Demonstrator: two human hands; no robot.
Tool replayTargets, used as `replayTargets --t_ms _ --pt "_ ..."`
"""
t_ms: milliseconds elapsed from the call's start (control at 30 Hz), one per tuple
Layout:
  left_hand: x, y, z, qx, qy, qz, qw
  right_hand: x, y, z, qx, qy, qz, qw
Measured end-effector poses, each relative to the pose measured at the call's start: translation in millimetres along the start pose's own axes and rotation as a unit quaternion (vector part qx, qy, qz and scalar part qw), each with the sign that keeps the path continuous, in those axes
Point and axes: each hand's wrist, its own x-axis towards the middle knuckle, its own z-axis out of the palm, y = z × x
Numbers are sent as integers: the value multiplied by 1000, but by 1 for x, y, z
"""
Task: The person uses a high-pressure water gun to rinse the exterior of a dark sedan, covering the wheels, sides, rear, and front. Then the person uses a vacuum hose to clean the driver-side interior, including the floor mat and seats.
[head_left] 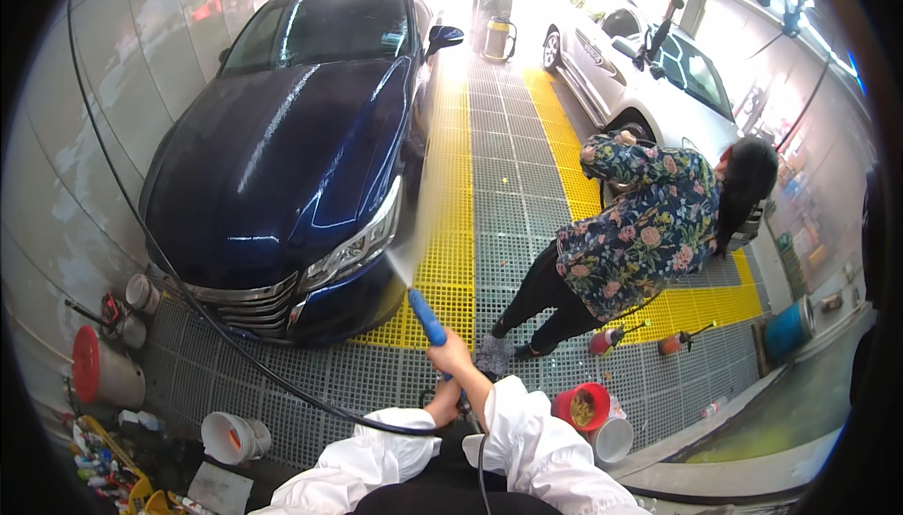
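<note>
Head view: the right hand [451, 353] wraps round the blue barrel of a spray wand [427, 316], while the left hand [444, 406] closes on its rear end at 6 o'clock, partly covered by the right forearm. The wand points to 11 o'clock, a white fan of water leaving its tip. Beyond it, between 10 and 11, stands a dark blue car [273, 167], nose toward the wearer, its headlight [357, 237] close to the spray.

A steady two-handed hold and even, overlapping sweeps should suit this spraying, with the jet slanted rather than square-on near the headlight. The black hose [395, 429] runs from below the hands toward 9 o'clock, then bends up to 10; it is best kept off the paint, though I cannot tell whether it touches.

At 2 o'clock a co-worker [649, 223] in a flowered top leans beside a white car [649, 73], so the jet should stay turned away. A red bucket [602, 400] sits near 4 o'clock, a white bucket [218, 435] at 8.
</note>
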Motion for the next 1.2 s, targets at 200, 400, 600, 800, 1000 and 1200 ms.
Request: replayTargets --t_ms 200,400,600,800,1000,1200 --pt "3 -72 -35 -21 52 -80 995 -46 20 7 -31 -107 -10 994" --pt "-32 -88 -21 -117 107 -7 987 -76 11 -1 -41 -216 -78 972" --pt "-60 -63 -2 -104 112 115 982 -93 -13 -10 -81 -113 -101 985" --pt "-62 -38 25 6 57 70 996 -83 -22 -37 -83 -3 -72 994" --pt "-73 -53 8 -54 76 105 990 -98 -17 -15 -86 -47 -105 990" --pt "-93 -32 -37 -175 88 178 964 -109 -60 41 -100 -145 -163 971"
